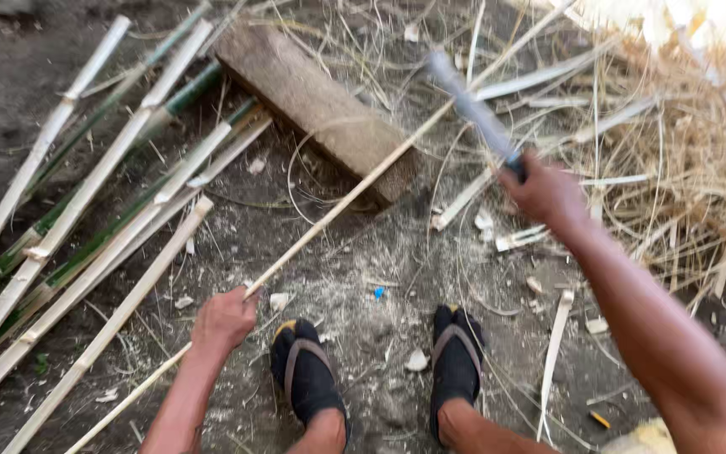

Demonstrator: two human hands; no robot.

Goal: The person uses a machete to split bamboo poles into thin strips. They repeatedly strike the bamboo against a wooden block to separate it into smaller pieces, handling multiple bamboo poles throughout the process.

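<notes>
Only the head view here, looking down at bare dirt ground (363, 261) littered with chips and shavings. The left hand (224, 319) has its fingers wrapped tight around a long thin pale bamboo strip (355, 195), which runs up and to the right with its middle resting across the corner of a weathered rectangular wooden block (317, 105). The right hand (548, 195) is raised above the ground, fingers curled tight on the handle of a long blurred grey blade (474, 109) held up over that strip, not touching it. Off to the left lies a row of split bamboo poles, pale with green skin (86, 219), side by side on the ground. To the right there's a big tangle of dry straw-coloured bamboo shavings and slivers (682, 168), so I'd guess plenty of trimming is done already, with those poles left to go. Two feet in black sandals (380, 370) sit between the arms.
</notes>
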